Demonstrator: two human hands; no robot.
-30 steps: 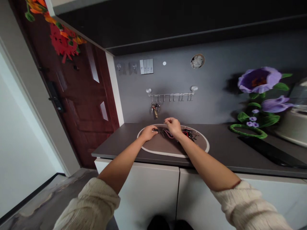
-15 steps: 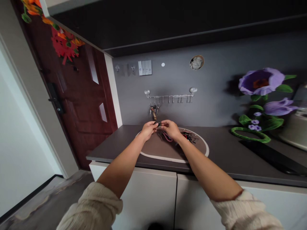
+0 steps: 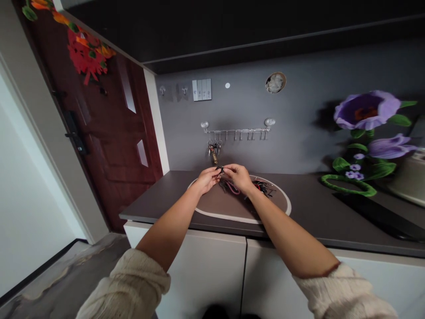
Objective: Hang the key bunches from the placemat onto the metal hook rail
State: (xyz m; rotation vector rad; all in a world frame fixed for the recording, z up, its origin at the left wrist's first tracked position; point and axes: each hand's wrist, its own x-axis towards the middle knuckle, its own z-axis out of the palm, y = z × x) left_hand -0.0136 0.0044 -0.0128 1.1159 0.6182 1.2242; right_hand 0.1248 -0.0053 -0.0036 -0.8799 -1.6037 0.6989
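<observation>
My left hand (image 3: 206, 180) and my right hand (image 3: 238, 177) meet above the far left of an oval brown tray (image 3: 232, 208) with a pale rim. Both pinch a small dark key bunch (image 3: 219, 170) held between their fingertips. Under my right hand lies a pink strap (image 3: 232, 189). A pile of dark keys with red bits (image 3: 263, 188) lies in the tray to the right. On the wall behind, a chrome hook rail (image 3: 236, 130) carries one hanging key bunch (image 3: 214, 149) at its left end.
The tray sits on a dark countertop (image 3: 159, 201) over white cabinets (image 3: 206, 266). A dark red door (image 3: 109, 128) stands at the left. Purple artificial flowers (image 3: 365, 133) and a pale appliance (image 3: 408, 177) stand at the right. Light switches (image 3: 202, 90) sit above the rail.
My left hand lifted a small key bunch off the tray. My right hand came left to meet it, and both now pinch it above the tray's far edge.
</observation>
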